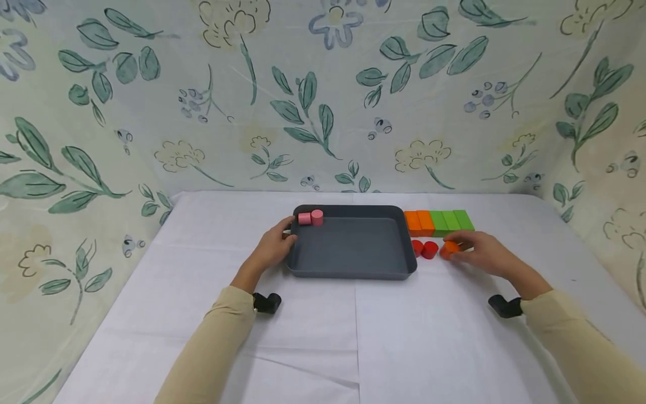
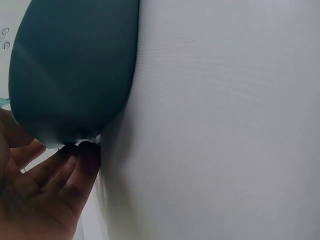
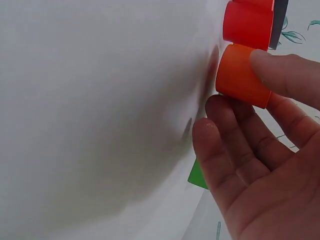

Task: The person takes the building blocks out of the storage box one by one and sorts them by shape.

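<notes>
My left hand (image 1: 274, 245) holds the left side of a dark grey tray (image 1: 353, 276), its thumb at the rim and its fingers (image 2: 86, 162) against the outer wall. Two pink cylinders (image 1: 317, 217) sit in the tray's far left corner. To the right of the tray, my right hand (image 1: 481, 253) pinches an orange cylinder (image 3: 242, 72) between thumb and fingers. Beside it, towards the tray, stand two red cylinders (image 1: 430, 250). In the right wrist view, the nearer red cylinder (image 3: 247, 26) is right by the orange one.
Orange blocks (image 1: 419, 223) and green blocks (image 1: 451, 222) form a row off the tray's far right corner, behind the cylinders. A white cloth (image 1: 323, 336) covers the table. Floral fabric (image 1: 313, 112) hangs behind it.
</notes>
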### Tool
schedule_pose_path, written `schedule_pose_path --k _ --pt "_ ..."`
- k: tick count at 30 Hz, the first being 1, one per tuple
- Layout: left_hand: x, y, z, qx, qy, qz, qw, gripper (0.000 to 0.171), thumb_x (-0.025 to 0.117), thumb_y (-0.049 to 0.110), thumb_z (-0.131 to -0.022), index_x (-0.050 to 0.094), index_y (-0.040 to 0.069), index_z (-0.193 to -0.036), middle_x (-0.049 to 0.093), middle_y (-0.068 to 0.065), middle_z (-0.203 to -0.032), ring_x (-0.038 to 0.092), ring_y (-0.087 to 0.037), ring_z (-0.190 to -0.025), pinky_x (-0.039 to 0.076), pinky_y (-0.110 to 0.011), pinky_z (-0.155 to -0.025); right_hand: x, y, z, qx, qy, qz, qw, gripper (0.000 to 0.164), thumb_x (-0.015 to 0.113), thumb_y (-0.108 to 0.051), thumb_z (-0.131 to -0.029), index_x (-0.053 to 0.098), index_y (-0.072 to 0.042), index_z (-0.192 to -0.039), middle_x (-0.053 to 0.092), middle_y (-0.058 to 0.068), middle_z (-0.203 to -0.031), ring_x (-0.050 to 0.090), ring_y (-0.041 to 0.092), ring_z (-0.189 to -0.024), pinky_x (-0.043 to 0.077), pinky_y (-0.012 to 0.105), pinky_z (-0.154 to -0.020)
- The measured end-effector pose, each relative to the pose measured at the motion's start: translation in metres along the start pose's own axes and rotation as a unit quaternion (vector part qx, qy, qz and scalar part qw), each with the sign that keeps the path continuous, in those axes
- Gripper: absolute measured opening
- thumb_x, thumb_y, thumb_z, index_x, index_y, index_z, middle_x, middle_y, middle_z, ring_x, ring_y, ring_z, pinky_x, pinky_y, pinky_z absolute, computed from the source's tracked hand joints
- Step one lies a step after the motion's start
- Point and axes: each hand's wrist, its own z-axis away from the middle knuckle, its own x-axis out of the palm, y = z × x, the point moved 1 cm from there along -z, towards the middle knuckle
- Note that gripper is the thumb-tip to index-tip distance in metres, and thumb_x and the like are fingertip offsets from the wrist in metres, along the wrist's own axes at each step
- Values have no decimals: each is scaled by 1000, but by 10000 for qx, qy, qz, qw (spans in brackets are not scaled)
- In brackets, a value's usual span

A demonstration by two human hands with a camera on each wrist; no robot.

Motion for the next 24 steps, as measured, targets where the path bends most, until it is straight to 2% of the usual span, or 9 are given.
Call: schedule_pose_path --k 8,15,20,24 --pt "-2 -2 0 -11 -3 89 10000 59 50 18 -102 29 19 -157 40 -13 -158 50 -33 -138 45 -47 -113 4 -4 -6 -83 -58 120 9999 43 68 -14 -90 59 -1 -130 61 25 -125 58 36 -106 57 51 -90" --pt "-3 -1 -1 70 29 212 9997 58 50 17 -102 30 19 -157 41 -15 -157 49 -34 -139 46 -48 -112 -4 -10 0 -120 -120 221 9996 56 66 -18 -91 47 -4 -142 59 26 -129 58 40 -111 56 53 -91" --pt "-1 -2 -1 18 -19 343 9994 58 50 20 -102 30 21 -156 41 -16 -157 49 -34 -139 45 -48 -113 -18 -21 7 -342 225 452 9981 49 64 -16 -93 51 0 -138 62 25 -124 61 37 -107 58 51 -89" --pt "-4 -7 1 -30 -53 599 9982 55 47 21 -103 31 23 -156 41 -16 -157 45 -34 -142 41 -50 -116 -31 -49 1 -502 503 433 9965 41 62 -13 -95 57 1 -133 62 24 -125 60 37 -108 57 53 -91"
